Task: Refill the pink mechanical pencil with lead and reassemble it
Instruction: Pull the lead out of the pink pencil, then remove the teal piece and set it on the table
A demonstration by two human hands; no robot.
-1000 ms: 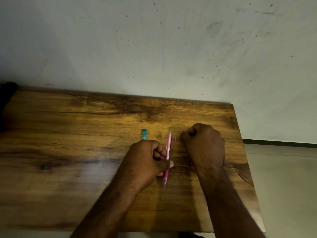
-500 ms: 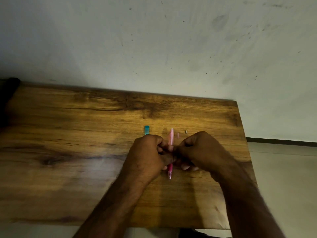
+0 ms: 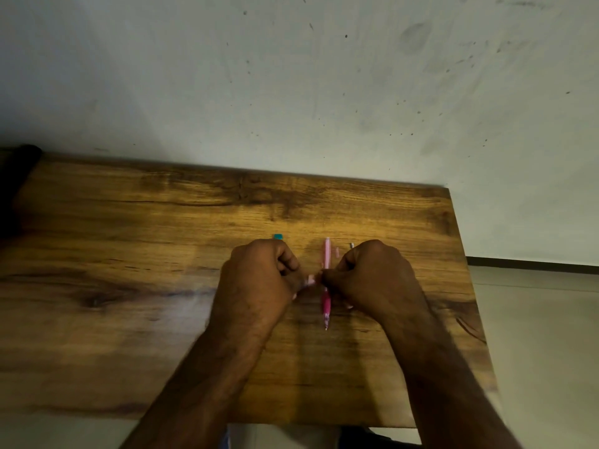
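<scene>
Step, judged: mid-refill, cap or eraser off, lead loading under way. Pink pencil (image 3: 326, 281) at centre frame on worktop (image 3: 129, 254), tip toward viewer. Right hand (image 3: 369, 280) curled, fingertips pinched at barrel. Left hand (image 3: 259, 280) curled beside it, pinching small pale piece (image 3: 310, 280); which part, cannot tell. Teal item (image 3: 277, 236) behind left hand; tiny pale bits (image 3: 351, 245) near right hand. Next: fine alignment with barrel opening. Versus half-second earlier: hands drawn slightly apart.

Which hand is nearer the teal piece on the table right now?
Left. The left hand sits just below the teal piece, partly covering it. The right hand is off to its right, beyond the pink pencil.
</scene>
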